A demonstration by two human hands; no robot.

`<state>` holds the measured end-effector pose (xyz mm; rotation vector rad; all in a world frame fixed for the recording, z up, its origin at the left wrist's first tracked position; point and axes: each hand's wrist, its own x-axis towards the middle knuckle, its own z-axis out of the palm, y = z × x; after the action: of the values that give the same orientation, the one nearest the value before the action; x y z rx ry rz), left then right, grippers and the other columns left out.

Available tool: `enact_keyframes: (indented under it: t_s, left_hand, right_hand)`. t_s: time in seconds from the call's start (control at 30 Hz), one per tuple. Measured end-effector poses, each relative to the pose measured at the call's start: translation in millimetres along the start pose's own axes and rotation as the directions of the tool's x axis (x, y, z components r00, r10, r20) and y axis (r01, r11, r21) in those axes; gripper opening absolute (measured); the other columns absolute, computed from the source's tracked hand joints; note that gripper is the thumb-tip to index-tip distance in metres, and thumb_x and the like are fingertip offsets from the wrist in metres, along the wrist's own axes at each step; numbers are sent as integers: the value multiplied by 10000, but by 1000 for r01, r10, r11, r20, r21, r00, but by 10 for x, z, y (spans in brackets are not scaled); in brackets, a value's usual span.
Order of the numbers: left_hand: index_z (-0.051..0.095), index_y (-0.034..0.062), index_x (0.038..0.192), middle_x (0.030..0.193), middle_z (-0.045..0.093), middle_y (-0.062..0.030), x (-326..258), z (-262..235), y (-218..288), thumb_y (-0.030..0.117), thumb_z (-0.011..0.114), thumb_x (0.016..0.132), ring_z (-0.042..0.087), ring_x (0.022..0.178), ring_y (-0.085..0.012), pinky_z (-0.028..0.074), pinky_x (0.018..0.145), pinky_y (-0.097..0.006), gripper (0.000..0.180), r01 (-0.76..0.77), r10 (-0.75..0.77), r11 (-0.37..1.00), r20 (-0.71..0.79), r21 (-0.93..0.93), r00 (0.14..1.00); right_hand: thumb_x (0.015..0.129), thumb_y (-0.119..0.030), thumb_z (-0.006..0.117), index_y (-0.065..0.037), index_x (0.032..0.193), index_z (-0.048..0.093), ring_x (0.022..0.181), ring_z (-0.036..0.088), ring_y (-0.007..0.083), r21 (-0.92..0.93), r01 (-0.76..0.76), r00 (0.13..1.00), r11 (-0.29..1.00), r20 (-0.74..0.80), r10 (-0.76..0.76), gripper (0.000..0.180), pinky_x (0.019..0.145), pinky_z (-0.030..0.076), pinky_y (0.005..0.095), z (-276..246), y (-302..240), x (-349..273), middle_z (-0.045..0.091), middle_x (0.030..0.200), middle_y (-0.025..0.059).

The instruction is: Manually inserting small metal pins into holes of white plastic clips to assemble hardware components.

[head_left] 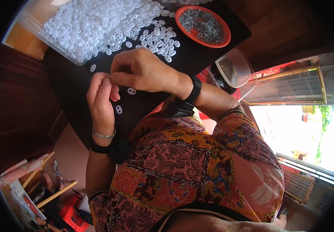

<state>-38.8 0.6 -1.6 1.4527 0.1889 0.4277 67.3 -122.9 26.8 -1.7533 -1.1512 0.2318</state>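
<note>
My left hand (102, 102) and my right hand (145, 71) meet over the dark table, fingertips pinched together. A tiny pale bit shows between them, mostly hidden by the fingers, and I cannot make out what it is. Close by on the tabletop lie single white oval plastic pieces with two dark holes, one (131, 91) below my right hand and another (119, 110) beside my left wrist. A loose white piece (93, 68) rests above my left fingers. Beyond my right hand spreads a scatter of the same white pieces (159, 41).
A clear plastic tray (68, 57) heaped with white pieces stands far left on the black table (68, 87). At the far right, an orange plate (227, 33) holds small grey metal parts. Past the table's right edge sits a translucent tub (241, 77). A red stool (74, 218) is at lower left.
</note>
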Motion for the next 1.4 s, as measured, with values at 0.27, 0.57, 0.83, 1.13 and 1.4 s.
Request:
enact_keyframes:
  t_s: [0.27, 0.57, 0.83, 1.13, 1.4]
  left_hand:
    - [519, 33, 837, 634, 482, 0, -2, 24, 21, 174, 452, 911, 412, 535, -62, 331, 505, -196, 173, 60, -52, 997, 134, -50, 990]
    - [513, 37, 810, 623, 487, -7, 0, 22, 56, 155, 447, 903, 416, 521, -72, 325, 489, -198, 163, 92, -89, 993, 41, -77, 995]
    - [511, 43, 801, 616, 478, -6, -2, 14, 57, 162, 453, 893, 411, 518, -73, 320, 486, -205, 162, 111, -108, 993, 47, -49, 993]
    - [512, 46, 789, 612, 478, -1, -12, 28, 49, 164, 452, 892, 411, 518, -67, 315, 484, -200, 167, 117, -115, 993, 50, -28, 992]
    - [513, 46, 784, 607, 478, 2, -15, 21, 58, 165, 457, 890, 410, 511, -64, 315, 479, -197, 169, 109, -109, 993, 15, -41, 994]
  right_hand:
    - [801, -151, 657, -23, 859, 630, 661, 585, 124, 92, -25, 991, 995, 130, 13, 142, 593, 452, 268, -237, 65, -115, 628, 737, 70]
    - [795, -212, 647, -79, 923, 668, 748, 632, 199, -685, -146, 988, 714, -65, 140, 186, 694, 494, 306, -1732, 640, -245, 655, 807, 70]
    - [772, -169, 589, -114, 878, 658, 815, 616, 231, -889, -32, 941, 457, 128, 313, 138, 695, 484, 351, -1813, 969, -324, 634, 816, 59]
    - [775, -126, 550, -99, 854, 651, 809, 609, 296, -937, 33, 953, 348, 135, 271, 131, 698, 471, 412, -1727, 1017, -260, 628, 794, 110]
    - [763, -146, 543, -38, 809, 618, 747, 592, 349, -954, -16, 884, 301, 128, 451, 138, 636, 452, 436, -1626, 775, -33, 605, 749, 164]
